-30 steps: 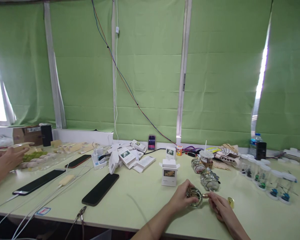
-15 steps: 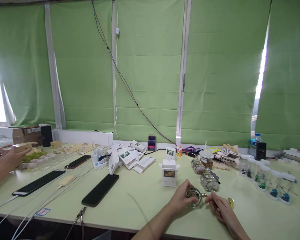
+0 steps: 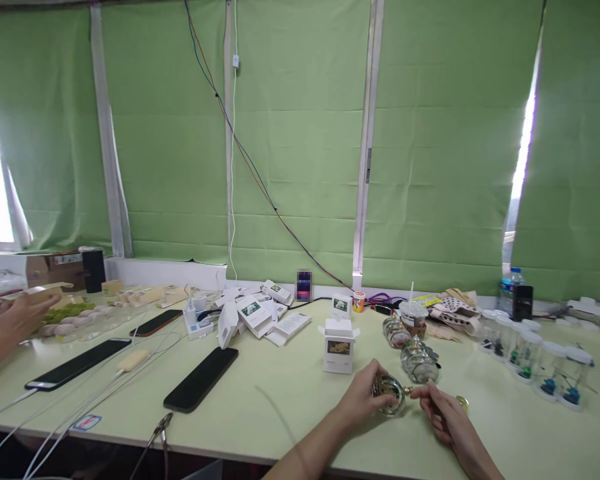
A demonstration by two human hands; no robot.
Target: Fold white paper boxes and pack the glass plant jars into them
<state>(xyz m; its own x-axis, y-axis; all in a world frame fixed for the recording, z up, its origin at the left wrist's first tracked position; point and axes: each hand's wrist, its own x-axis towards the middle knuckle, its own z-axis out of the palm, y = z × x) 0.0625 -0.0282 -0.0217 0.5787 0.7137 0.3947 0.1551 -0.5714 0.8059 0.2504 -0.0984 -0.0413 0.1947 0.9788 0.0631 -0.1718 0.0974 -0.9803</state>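
My left hand [image 3: 364, 399] is closed around a round, clear glass bottle [image 3: 394, 395], which lies tipped with its gold neck pointing right. The index fingertip of my right hand [image 3: 445, 415] reaches the end of that neck; its thumb is raised apart and the other fingers curl loosely. Whether the fingertip presses on the neck I cannot tell. Partly behind my right hand, a small gold cap [image 3: 463, 403] lies on the table. Just beyond my hands are more round glass bottles [image 3: 420, 363], and a white box with its flaps up [image 3: 338, 353] stands to the left.
Several lidded clear jars [image 3: 550, 370] line the right side. At the back are a drink cup [image 3: 413, 313] and a pile of white boxes [image 3: 255, 313]. Phones [image 3: 200, 380] and white cables lie left. Another person's hand [image 3: 23, 317] holds a flat pale piece at far left.
My right thumb has lifted away from the index finger, which now points at the bottle's neck. The left hand and bottle stay almost still.
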